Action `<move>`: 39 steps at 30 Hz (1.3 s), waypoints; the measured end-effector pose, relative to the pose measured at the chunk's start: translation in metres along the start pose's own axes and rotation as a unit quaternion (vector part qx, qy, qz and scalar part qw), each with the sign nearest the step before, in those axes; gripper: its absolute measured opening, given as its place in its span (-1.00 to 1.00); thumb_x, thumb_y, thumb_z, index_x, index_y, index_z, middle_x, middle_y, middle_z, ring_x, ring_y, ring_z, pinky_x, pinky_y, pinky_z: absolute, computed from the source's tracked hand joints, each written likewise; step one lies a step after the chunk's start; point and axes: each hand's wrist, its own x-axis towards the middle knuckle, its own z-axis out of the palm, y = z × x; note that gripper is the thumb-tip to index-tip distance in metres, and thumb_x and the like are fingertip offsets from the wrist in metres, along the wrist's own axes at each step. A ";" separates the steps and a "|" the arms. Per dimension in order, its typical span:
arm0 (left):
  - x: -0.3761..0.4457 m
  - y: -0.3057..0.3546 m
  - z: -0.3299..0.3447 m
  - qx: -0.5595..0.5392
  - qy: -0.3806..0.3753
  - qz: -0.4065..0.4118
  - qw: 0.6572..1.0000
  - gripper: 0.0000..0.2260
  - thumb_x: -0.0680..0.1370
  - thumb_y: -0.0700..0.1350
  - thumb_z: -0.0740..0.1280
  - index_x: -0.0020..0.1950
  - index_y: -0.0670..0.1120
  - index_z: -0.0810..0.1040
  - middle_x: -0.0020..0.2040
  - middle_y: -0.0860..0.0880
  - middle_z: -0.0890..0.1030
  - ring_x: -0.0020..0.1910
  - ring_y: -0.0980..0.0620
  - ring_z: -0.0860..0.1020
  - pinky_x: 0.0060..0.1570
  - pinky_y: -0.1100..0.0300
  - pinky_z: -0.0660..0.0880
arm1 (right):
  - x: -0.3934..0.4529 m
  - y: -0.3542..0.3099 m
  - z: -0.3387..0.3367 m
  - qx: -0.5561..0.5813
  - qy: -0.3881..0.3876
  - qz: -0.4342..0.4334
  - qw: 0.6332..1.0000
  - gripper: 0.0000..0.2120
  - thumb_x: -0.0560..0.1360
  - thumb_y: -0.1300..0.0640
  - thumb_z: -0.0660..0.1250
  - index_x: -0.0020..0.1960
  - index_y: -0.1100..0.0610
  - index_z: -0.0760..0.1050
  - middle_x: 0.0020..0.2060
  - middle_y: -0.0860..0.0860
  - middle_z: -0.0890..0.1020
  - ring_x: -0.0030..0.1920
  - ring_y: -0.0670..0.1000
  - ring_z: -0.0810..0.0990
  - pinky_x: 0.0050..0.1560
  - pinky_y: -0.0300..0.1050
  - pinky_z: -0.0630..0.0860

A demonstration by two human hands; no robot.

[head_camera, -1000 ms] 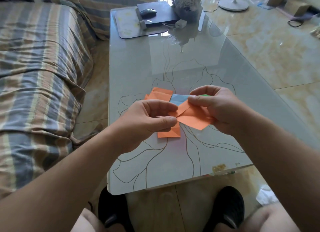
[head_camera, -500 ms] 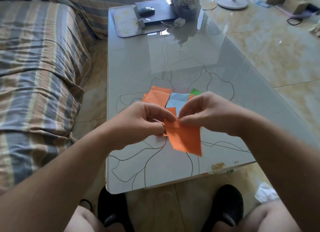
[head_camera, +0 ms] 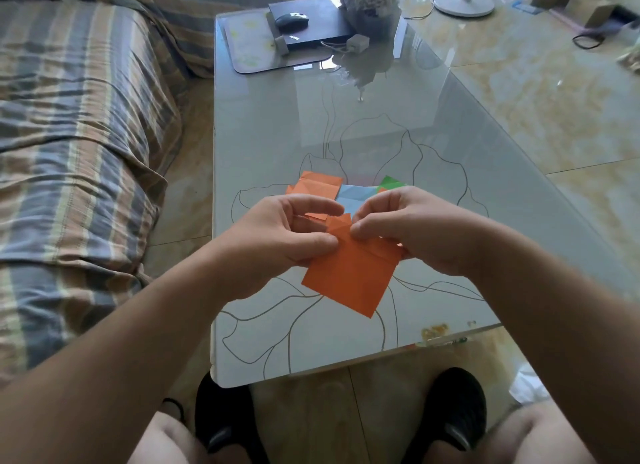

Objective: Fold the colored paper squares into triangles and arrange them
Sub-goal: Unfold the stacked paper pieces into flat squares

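— Holding where? Your left hand (head_camera: 277,242) and right hand (head_camera: 408,231) both pinch the orange paper square (head_camera: 349,276) at its top edge, above the surface (head_camera: 450,152).

— Orientation? Tilted diamond-wise, lowest corner toward you; no clear long axis.

— Advice? Match opposite corners exactly, then crease flat on the surface, I'd judge.

Bright daylight from far end, glare on glass table (head_camera: 277,145), wide-angle edge warp.

Head camera looks steeply down, close over the table (head_camera: 277,124)
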 end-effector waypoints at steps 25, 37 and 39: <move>0.007 -0.009 0.004 -0.095 0.046 0.002 0.994 -0.75 0.47 -0.03 0.42 0.09 -0.11 0.69 -0.01 -0.14 0.73 -0.05 -0.09 0.70 0.06 -0.06 0.60 | 0.000 0.000 0.014 0.066 0.029 -0.051 0.996 -0.89 0.58 0.15 0.44 -0.11 0.12 0.66 -0.24 0.06 0.68 -0.23 0.01 0.65 -0.28 -0.16 0.55; 0.005 -0.009 0.010 -0.113 0.069 -0.016 0.991 -0.87 0.60 -0.13 0.39 0.08 -0.12 0.71 -0.05 -0.13 0.74 -0.12 -0.05 0.71 -0.23 0.12 0.65 | -0.003 0.001 0.018 -0.004 0.093 -0.084 0.992 -0.86 0.56 0.16 0.47 -0.18 0.14 0.68 -0.32 0.02 0.68 -0.31 -0.06 0.63 -0.34 -0.20 0.52; 0.005 -0.010 0.011 -0.120 0.074 -0.016 0.990 -0.87 0.60 -0.15 0.39 0.09 -0.13 0.71 -0.04 -0.14 0.75 -0.11 -0.06 0.71 -0.15 0.09 0.65 | -0.003 0.001 0.019 -0.015 0.100 -0.088 0.991 -0.86 0.54 0.18 0.49 -0.20 0.12 0.69 -0.30 0.04 0.70 -0.30 -0.03 0.65 -0.31 -0.16 0.56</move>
